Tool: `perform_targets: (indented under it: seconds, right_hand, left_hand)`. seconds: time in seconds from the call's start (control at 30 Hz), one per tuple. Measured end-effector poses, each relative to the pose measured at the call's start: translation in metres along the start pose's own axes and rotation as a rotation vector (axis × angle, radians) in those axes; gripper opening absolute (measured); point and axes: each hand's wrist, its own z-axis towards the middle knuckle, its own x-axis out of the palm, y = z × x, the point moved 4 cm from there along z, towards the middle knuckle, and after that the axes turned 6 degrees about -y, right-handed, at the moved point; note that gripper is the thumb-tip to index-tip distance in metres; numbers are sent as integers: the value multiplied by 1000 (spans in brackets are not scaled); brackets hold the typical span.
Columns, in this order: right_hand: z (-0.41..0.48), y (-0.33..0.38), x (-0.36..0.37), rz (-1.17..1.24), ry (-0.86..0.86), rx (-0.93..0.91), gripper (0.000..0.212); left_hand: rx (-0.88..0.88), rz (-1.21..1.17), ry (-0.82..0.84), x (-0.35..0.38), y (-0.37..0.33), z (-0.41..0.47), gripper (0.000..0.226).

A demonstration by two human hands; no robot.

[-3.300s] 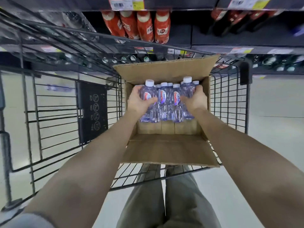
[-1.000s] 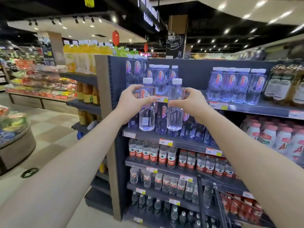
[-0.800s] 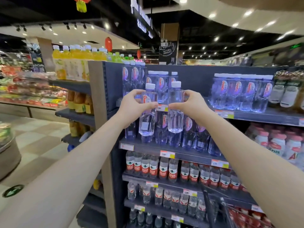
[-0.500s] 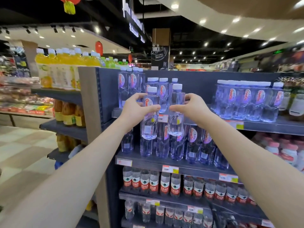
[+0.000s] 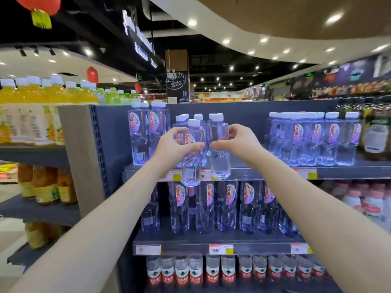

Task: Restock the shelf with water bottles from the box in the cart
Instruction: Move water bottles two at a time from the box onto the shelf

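So the left hand (image 5: 175, 145) grips the labelled bottle (image 5: 192, 166), and the right hand (image 5: 240, 142) grips the clear bottle (image 5: 220, 159), both upright. They're side by side in front of the top shelf (image 5: 258, 174) edge, not set down yet.

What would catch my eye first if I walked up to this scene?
At centre, the left hand grips a labelled water bottle and the right hand a second water bottle, both held up before the upper shelf. Yellow juice bottles line the far left, under a red lantern.
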Motion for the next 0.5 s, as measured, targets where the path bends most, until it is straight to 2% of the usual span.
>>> perform_targets:
  seconds: [0.13, 0.23, 0.37, 0.5]
  right_hand:
    - [21, -5, 8, 15, -10, -4, 77]
    - [39, -13, 11, 72, -39, 5, 58]
    - [65, -24, 17, 100, -48, 35, 66]
    - [85, -38, 26, 110, -56, 44, 49]
  left_hand:
    - [12, 25, 75, 9, 11, 26, 87]
    - [35, 42, 84, 13, 12, 38, 82]
    - [11, 29, 55, 17, 19, 50, 83]
    - [-2, 26, 32, 18, 28, 60, 86]
